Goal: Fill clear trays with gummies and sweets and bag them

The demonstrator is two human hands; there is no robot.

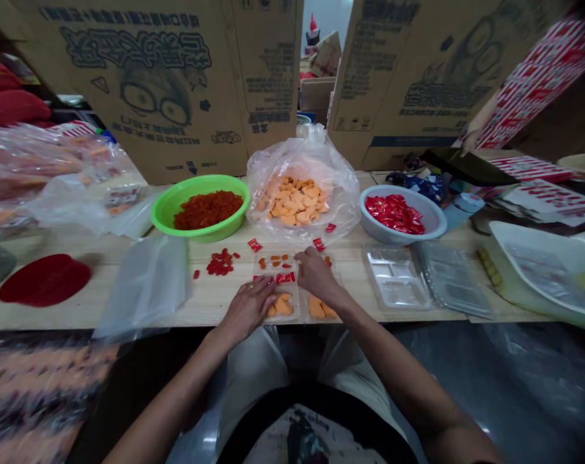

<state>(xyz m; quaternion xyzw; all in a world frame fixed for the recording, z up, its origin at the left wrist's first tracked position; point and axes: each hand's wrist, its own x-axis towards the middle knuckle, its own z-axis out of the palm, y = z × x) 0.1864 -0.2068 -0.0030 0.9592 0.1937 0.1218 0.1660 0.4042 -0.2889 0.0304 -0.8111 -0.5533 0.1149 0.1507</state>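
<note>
My left hand (pixel 248 308) rests on the near left part of a clear compartment tray (pixel 283 309), with its fingertips beside a red sachet (pixel 285 278). My right hand (pixel 314 274) lies spread over the tray's upper right part and hides some compartments. Orange pieces (pixel 283 305) fill the near compartment, and smaller orange bits (pixel 276 260) sit in a far one. Loose red pieces (pixel 220 262) lie on the wooden table (pixel 80 283) left of the tray. Neither hand visibly holds anything.
Behind the tray stand a green bowl (pixel 200 207) of red food, a clear bag (pixel 295 200) of orange pieces and a grey bowl (pixel 399 214) of red sachets. Stacked clear trays (pixel 396 277) lie to the right. Cardboard cartons (pixel 167 84) rise beyond the table.
</note>
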